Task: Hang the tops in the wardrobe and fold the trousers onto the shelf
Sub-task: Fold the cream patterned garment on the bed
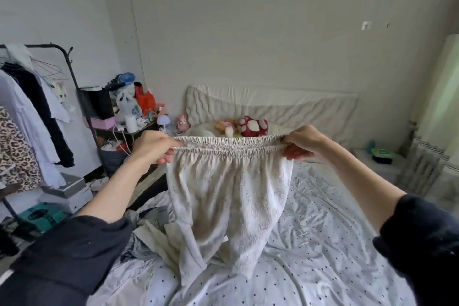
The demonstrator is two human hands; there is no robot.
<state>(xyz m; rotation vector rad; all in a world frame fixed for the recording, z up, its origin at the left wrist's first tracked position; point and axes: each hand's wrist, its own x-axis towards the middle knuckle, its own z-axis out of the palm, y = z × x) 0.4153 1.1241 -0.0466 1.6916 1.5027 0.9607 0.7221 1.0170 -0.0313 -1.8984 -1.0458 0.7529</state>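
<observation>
Fingers of the left hand (152, 144) curl round the left end of the elastic waistband, thumb on top, pinching the gathered cloth; the white, faintly patterned cotton trousers (229, 196) hang from it. At the far left stands a black metal clothes rail (65, 57) with tops already hung, well apart from the hands. Between the two hands the waistband is drawn out taut and level, held up over the bed, I judge so that the legs drop straight and can be laid flat for folding. The trouser legs fall down toward the near side, their ends crumpled on the polka-dot bedsheet (323, 243), just beside a small heap of other pale garments (149, 228) on the left. Further right, the right hand (301, 143) pinches the other end of the waistband in the same way, fingers tucked under, thumb over. So the cloth sits inside both grips, the band spanning the gap.
</observation>
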